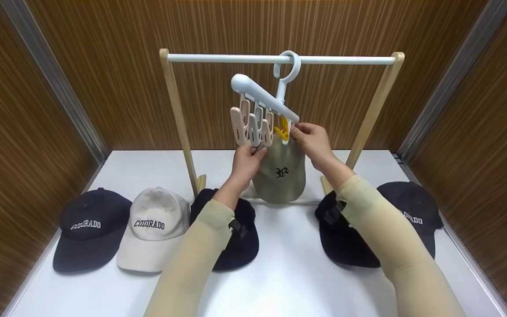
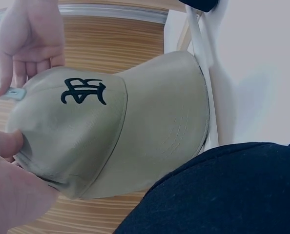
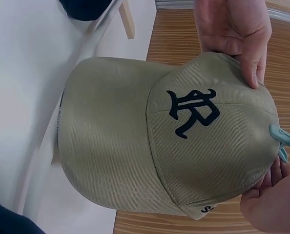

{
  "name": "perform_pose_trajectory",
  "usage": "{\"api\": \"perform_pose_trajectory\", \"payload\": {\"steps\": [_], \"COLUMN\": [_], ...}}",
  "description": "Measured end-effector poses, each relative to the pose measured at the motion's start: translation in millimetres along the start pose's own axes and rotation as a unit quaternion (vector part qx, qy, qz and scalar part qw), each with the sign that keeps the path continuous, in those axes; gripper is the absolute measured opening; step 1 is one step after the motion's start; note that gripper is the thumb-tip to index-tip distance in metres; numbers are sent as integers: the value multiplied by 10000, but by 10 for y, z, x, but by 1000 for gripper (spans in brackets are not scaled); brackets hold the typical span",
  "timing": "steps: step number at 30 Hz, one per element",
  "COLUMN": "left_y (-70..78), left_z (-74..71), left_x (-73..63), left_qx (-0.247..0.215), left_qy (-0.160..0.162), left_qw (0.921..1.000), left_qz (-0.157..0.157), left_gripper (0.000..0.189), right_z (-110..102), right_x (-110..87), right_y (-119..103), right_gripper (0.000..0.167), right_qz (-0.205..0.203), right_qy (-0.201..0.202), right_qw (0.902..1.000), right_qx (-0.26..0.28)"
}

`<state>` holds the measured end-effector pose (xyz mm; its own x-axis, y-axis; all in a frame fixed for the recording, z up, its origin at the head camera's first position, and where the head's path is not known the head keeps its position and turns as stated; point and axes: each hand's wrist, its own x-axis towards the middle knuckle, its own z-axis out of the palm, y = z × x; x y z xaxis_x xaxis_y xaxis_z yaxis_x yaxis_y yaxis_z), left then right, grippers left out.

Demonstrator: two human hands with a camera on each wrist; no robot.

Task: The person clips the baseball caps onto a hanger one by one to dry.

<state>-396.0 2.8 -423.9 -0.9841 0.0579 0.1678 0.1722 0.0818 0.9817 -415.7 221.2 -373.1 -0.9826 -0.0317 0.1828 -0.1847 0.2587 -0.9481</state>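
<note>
An olive-khaki cap (image 1: 279, 185) with a dark letter R hangs brim down below a light blue clip hanger (image 1: 264, 97). My left hand (image 1: 245, 165) holds the crown's side, its thumb (image 2: 8, 143) pressed on the fabric. A pale blue-green clip (image 3: 282, 136) bites the top of the crown, and my right hand (image 1: 315, 143) pinches its end. Beside that clip hangs a yellow clip (image 1: 282, 129). Several pink and grey clips (image 1: 254, 127) dangle from the hanger's other arm, just above my left hand.
The hanger hooks over the white bar (image 1: 227, 58) of a wooden-legged rack (image 1: 176, 110). On the white table lie a navy cap (image 1: 88, 233) and a light cap (image 1: 154, 233) at left. Dark caps (image 1: 240, 242) also lie under both forearms, with another dark cap (image 1: 412, 207) far right.
</note>
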Motion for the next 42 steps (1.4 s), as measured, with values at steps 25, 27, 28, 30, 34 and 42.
{"api": "perform_pose_trajectory", "payload": {"steps": [25, 27, 28, 30, 34, 42], "left_y": [-136, -145, -150, -159, -175, -232], "left_z": [-54, -54, -56, -59, -66, -70], "left_x": [-40, -44, -50, -60, -97, -152], "left_qx": [379, 488, 547, 691, 1022, 1446], "left_qy": [54, 64, 74, 82, 70, -1], "left_qw": [9988, 9981, 9976, 9964, 9933, 9883], "left_qz": [309, 369, 407, 489, 529, 476], "left_gripper": [39, 36, 35, 35, 40, 51], "right_z": [88, 89, 91, 96, 101, 89], "right_x": [-122, -136, -141, -154, -189, -229], "right_y": [217, 253, 270, 301, 357, 494], "right_gripper": [43, 43, 43, 44, 48, 49], "right_qz": [-337, -366, -386, -422, -553, -866], "right_qy": [241, 232, 226, 236, 275, 261], "right_qw": [9987, 9985, 9984, 9980, 9960, 9882], "right_qx": [-288, -322, -352, -402, -653, -1238]}}
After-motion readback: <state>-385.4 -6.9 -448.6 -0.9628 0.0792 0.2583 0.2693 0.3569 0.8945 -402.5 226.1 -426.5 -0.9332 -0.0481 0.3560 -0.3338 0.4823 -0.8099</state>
